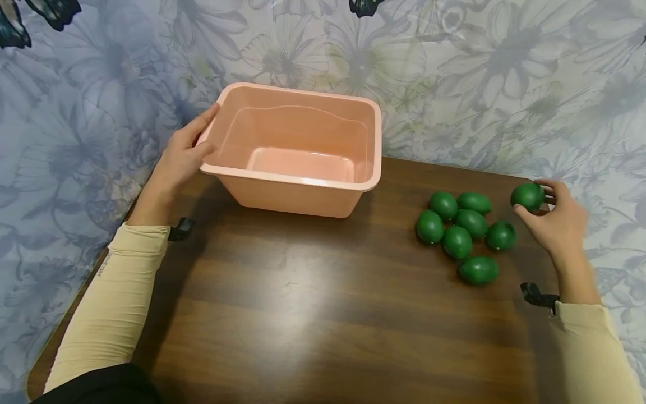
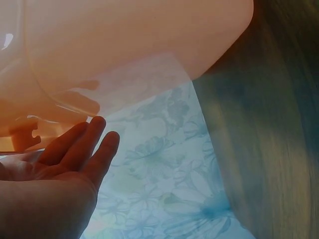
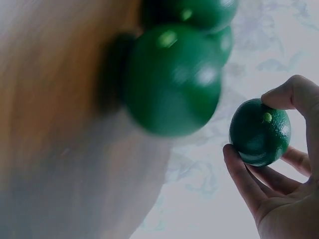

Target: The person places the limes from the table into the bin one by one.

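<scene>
A peach plastic basin point(image 1: 298, 199) stands at the back of the wooden table, its inside bare. My left hand point(image 1: 184, 148) holds it by the left rim, thumb over the edge; in the left wrist view, fingers point(image 2: 75, 149) of that hand show beneath the basin's rim. On the right, my right hand point(image 1: 560, 221) grips a dark green lime point(image 1: 527, 196) between thumb and fingers, raised off the table. The right wrist view shows this lime point(image 3: 260, 133) with its pale stem spot. Several more limes point(image 1: 471, 223) lie in a loose cluster left of that hand.
The brown wooden table point(image 1: 303, 303) meets a flower-patterned wall covering point(image 1: 454, 84) behind and at both sides. Dark butterfly shapes point(image 1: 364, 7) show along the top. Black wrist straps point(image 1: 537, 294) sit near both sleeves.
</scene>
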`<state>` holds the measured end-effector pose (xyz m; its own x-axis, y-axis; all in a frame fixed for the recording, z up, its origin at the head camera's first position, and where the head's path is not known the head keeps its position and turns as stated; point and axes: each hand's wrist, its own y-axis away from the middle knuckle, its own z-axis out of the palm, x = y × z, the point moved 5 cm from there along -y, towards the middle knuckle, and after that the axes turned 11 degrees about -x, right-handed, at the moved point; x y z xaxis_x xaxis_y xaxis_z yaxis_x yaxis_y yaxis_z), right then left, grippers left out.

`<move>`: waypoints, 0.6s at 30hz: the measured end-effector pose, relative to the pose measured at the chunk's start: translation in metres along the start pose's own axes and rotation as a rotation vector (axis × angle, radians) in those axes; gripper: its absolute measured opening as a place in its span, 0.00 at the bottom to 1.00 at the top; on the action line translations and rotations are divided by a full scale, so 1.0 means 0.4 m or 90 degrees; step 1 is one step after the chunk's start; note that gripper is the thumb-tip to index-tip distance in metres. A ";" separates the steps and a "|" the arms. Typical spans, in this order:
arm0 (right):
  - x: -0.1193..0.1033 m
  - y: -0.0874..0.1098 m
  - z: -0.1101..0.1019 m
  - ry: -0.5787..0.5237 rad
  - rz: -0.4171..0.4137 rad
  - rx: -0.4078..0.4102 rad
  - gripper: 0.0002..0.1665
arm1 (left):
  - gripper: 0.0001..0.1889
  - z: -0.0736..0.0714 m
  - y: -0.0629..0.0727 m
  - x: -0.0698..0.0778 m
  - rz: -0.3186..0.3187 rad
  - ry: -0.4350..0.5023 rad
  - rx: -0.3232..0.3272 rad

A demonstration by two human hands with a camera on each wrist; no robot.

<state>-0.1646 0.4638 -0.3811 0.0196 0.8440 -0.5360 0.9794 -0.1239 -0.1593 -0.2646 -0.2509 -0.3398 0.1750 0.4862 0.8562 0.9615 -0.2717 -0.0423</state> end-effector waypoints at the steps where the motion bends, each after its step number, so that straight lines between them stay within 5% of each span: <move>1: -0.008 -0.004 -0.006 0.002 -0.003 0.000 0.40 | 0.39 0.006 -0.004 -0.001 -0.004 0.004 0.001; 11: -0.142 -0.050 -0.009 -0.068 -0.082 -0.016 0.40 | 0.39 0.013 -0.014 0.029 0.004 -0.005 0.011; 18: -0.223 -0.066 0.003 -0.089 -0.155 -0.034 0.40 | 0.39 0.027 0.007 0.017 0.005 -0.007 0.003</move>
<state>-0.1925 0.3914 -0.3301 -0.2421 0.7648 -0.5970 0.9611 0.1045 -0.2558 -0.2585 -0.2392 -0.3398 0.1852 0.4933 0.8499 0.9610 -0.2717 -0.0517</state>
